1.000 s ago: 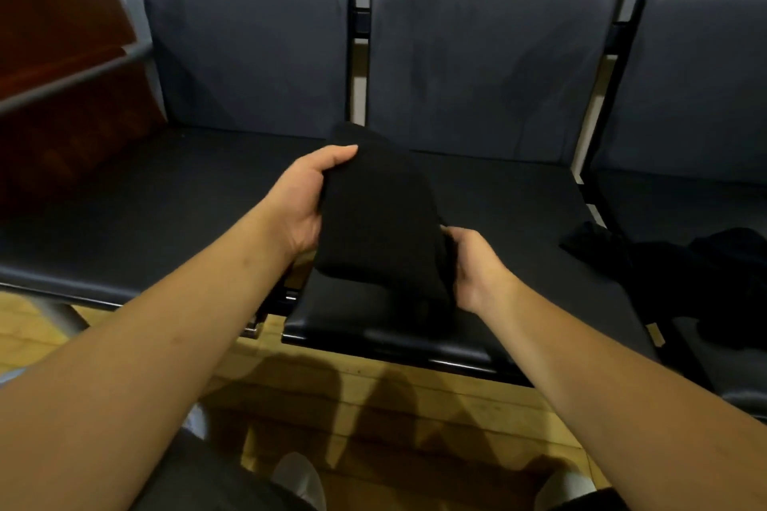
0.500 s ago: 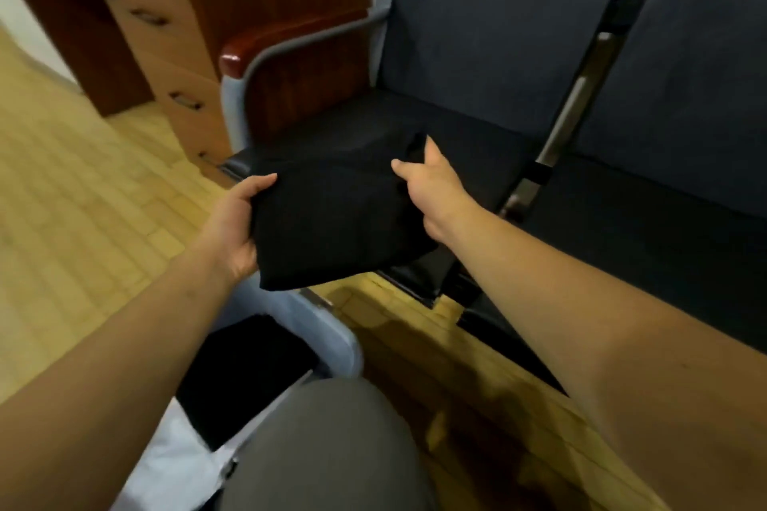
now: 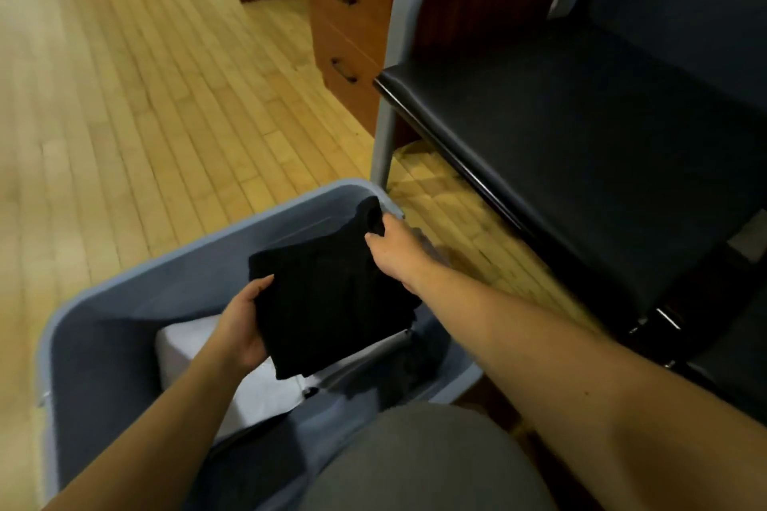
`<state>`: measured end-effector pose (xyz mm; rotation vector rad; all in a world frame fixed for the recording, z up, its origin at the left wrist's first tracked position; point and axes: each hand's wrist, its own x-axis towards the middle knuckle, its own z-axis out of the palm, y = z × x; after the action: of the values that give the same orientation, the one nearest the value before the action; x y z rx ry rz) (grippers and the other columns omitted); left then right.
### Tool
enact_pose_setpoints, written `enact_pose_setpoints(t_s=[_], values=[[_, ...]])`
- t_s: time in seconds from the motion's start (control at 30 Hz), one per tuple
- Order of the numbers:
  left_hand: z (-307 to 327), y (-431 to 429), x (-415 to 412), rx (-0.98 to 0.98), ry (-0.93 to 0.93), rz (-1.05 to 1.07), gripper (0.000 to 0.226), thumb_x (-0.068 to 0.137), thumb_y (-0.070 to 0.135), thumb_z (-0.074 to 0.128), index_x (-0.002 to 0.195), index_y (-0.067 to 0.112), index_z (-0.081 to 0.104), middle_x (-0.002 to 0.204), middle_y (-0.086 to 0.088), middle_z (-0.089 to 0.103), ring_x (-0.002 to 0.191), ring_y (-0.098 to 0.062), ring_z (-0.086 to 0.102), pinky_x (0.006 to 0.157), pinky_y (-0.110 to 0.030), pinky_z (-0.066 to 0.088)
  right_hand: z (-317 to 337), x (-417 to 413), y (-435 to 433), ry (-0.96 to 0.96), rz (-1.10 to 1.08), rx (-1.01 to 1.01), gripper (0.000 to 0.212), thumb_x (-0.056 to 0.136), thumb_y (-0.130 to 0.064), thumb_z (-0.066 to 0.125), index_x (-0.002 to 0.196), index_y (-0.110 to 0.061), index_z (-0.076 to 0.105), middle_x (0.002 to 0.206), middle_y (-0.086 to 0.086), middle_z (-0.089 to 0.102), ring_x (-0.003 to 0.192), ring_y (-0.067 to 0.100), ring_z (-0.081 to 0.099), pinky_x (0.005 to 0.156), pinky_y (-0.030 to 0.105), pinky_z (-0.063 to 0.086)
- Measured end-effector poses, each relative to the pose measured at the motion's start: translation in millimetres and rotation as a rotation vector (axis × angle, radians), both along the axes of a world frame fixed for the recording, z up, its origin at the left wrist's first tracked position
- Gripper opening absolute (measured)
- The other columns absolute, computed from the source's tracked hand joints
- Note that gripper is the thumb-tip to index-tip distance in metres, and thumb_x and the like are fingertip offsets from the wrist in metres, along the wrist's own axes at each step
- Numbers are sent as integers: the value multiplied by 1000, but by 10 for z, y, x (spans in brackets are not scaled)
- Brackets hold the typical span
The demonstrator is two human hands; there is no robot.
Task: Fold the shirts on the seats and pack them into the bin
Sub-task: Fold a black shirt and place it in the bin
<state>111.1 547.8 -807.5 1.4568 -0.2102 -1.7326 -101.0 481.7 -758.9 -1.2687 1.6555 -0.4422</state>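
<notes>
Bin [image 3: 174, 286]: it stands on the floor at your lower left and already holds folded laundry, so the packing is part done.
Left hand [image 3: 245, 328]: you grip the near left edge of the shirt, thumb on top and fingers under.
White garment [image 3: 182, 353]: it lies folded flat on the bin floor. Something dark lies to its right, too dim to name.
Black shirt [image 3: 332, 303]: a compact, roughly square fold, held over the bin's open top and not yet laid down.
Right hand [image 3: 392, 251]: you pinch the shirt's far right corner, close to the bin's far rim.
Seat [image 3: 581, 129]: no shirt shows on it. Whether others wait further right is out of view.
</notes>
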Motion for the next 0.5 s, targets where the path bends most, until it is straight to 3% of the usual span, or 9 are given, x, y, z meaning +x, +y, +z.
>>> enact_pose_setpoints(t_s=[0.1, 0.2, 0.3, 0.4, 0.5], values=[[-323, 16, 73, 50, -24, 29, 37, 103, 31, 50, 131, 11, 62, 123, -14, 71, 117, -33, 64, 92, -45, 51, -331, 98, -54, 172, 80, -28, 59, 106, -17, 47, 159, -14, 21, 162, 11, 26, 148, 33, 28, 118, 42, 29], [-563, -47, 72, 10, -70, 38, 35, 106, 24, 46, 136, 12, 57, 128, -14, 68, 119, -31, 64, 100, -45, 49, -583, 55, -87, 374, 192, -142, 61, 105, -15, 51, 157, -10, 20, 156, 18, 37, 138, 30, 43, 106, 37, 39], [-627, -134, 2, -62, -373, -62, 22, 106, 19, 47, 123, 13, 59, 113, -15, 70, 103, -32, 68, 93, -47, 54, -808, -29, -64, 547, 235, -311, 61, 104, -14, 53, 155, -10, 20, 141, 19, 51, 122, 28, 56, 91, 32, 44], [-631, -219, -49, -100, -740, -183, 18, 103, 25, 51, 113, 15, 61, 101, -11, 70, 95, -32, 67, 90, -50, 55, -996, -46, -1, 638, 316, -360, 68, 100, -12, 58, 157, -11, 18, 152, 18, 40, 136, 31, 44, 110, 36, 37], [-645, -285, -36, -100, -797, -190, 15, 100, 26, 55, 96, 15, 63, 89, -17, 68, 86, -36, 67, 80, -51, 55, -1002, -71, 32, 599, 391, -308, 79, 96, -2, 59, 160, -11, 12, 159, 15, 29, 144, 30, 35, 118, 38, 30]])
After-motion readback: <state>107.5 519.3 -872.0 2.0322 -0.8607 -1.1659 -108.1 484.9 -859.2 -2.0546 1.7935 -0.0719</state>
